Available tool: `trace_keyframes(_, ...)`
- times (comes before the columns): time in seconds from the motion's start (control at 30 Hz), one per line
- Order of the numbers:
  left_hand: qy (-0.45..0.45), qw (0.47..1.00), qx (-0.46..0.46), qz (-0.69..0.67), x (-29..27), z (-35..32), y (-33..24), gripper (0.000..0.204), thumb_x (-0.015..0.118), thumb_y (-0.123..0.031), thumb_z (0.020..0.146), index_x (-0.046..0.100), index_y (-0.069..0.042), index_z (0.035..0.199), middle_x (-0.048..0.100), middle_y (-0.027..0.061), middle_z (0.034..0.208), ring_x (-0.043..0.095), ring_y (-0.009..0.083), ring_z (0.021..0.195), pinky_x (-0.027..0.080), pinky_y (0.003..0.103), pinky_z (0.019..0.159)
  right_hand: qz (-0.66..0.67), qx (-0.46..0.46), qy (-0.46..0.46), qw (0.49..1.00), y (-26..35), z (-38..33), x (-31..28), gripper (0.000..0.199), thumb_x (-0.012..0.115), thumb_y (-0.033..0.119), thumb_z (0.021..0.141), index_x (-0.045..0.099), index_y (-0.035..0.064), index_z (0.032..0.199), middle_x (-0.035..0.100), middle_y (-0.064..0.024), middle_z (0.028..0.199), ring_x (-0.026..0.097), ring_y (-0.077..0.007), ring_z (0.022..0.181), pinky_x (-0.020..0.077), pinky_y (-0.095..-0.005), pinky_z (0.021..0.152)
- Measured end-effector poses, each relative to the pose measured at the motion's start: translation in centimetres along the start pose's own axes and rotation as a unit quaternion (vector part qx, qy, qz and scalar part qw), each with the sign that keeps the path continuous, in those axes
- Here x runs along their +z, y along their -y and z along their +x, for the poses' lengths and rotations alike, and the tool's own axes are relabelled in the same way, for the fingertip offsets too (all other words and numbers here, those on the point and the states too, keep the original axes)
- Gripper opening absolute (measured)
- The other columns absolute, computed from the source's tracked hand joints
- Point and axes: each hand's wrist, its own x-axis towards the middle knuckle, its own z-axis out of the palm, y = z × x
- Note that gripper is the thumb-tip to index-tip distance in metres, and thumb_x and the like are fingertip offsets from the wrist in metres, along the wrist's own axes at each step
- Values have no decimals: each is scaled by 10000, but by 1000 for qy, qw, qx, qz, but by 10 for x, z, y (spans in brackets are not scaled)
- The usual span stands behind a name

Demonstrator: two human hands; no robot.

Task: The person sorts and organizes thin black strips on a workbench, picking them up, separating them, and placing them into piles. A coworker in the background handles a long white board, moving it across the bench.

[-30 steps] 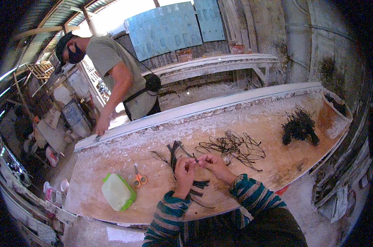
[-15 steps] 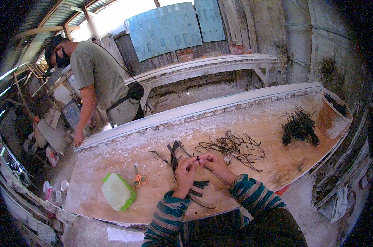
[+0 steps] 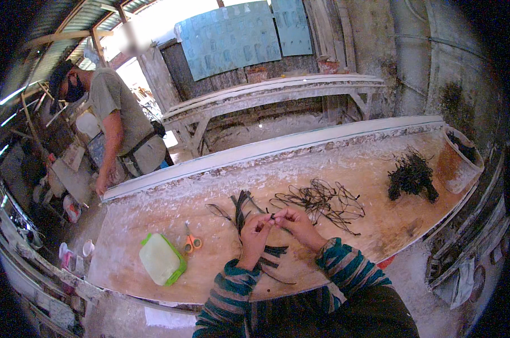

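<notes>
Above the wooden table, my left hand [image 3: 255, 234] and my right hand [image 3: 300, 224] meet with their fingertips pinched on a thin black cord [image 3: 272, 217]. Its exact form between the fingers is too small to make out. Flat black strips [image 3: 241, 205] lie behind my left hand, and more strip ends [image 3: 275, 250] show between my wrists. Beyond my right hand is a loose tangle of knotted black cords [image 3: 322, 203]. Orange-handled scissors [image 3: 192, 243] rest to the left of my hands, beside a pale container with a green rim [image 3: 161, 259].
A thick black bundle of cords [image 3: 412, 177] sits at the table's right, near a whitish-brown bucket [image 3: 459, 166] lying tilted. A long white strip [image 3: 266, 156] runs along the table's far edge. At far left stands a masked person [image 3: 122, 112], one hand at that strip's end. Behind is a bench [image 3: 266, 96].
The other person has shifted slightly left, and the view has tilted a little. My hands stay pinched together at nearly the same place.
</notes>
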Motion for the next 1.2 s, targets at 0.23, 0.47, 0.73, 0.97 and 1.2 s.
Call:
trace_keyframes(0.23, 32, 996, -46, -67, 0, 2, 3, 165, 625, -50, 798, 610, -5, 956, 576, -13, 795, 500, 50, 686, 419, 189, 622, 42, -10, 11, 999, -10, 3, -2, 104, 567, 122, 847, 595, 35, 897, 614, -19, 870, 552, -102, 832, 440, -254, 766)
trace_keyframes(0.47, 71, 990, -67, -104, -3, 3, 14, 188, 604, -28, 799, 596, -21, 987, 612, 15, 892, 555, 93, 811, 453, 232, 738, 79, -36, -1, 996, 3, 2, 7, 42, 570, 29, 829, 528, 35, 823, 530, 16, 815, 511, -64, 766, 425, -205, 712)
trace_keyframes(0.73, 74, 980, -102, -154, -1, 2, 11, 184, 623, -23, 774, 597, -28, 957, 616, 21, 894, 557, 97, 820, 452, 233, 740, 13, -61, 21, 998, -3, 3, 2, 59, 553, 41, 846, 553, 26, 902, 541, 12, 834, 504, -67, 771, 423, -214, 729)
trace_keyframes(0.97, 111, 978, -121, -131, -8, 6, 11, 146, 616, -21, 776, 588, -32, 919, 609, 13, 871, 553, 95, 811, 448, 234, 733, 39, -18, 55, 998, 6, 2, 0, 96, 552, 101, 858, 555, 41, 932, 549, 16, 832, 502, -67, 768, 422, -212, 713)
trace_keyframes(1.2, 244, 944, -116, -187, -18, 11, 4, 79, 606, -105, 789, 566, -59, 839, 591, -3, 827, 537, 88, 788, 419, 220, 719, 133, 48, 152, 978, 13, 1, -10, 103, 572, 30, 800, 565, 29, 903, 571, -1, 835, 523, -76, 742, 427, -212, 697)
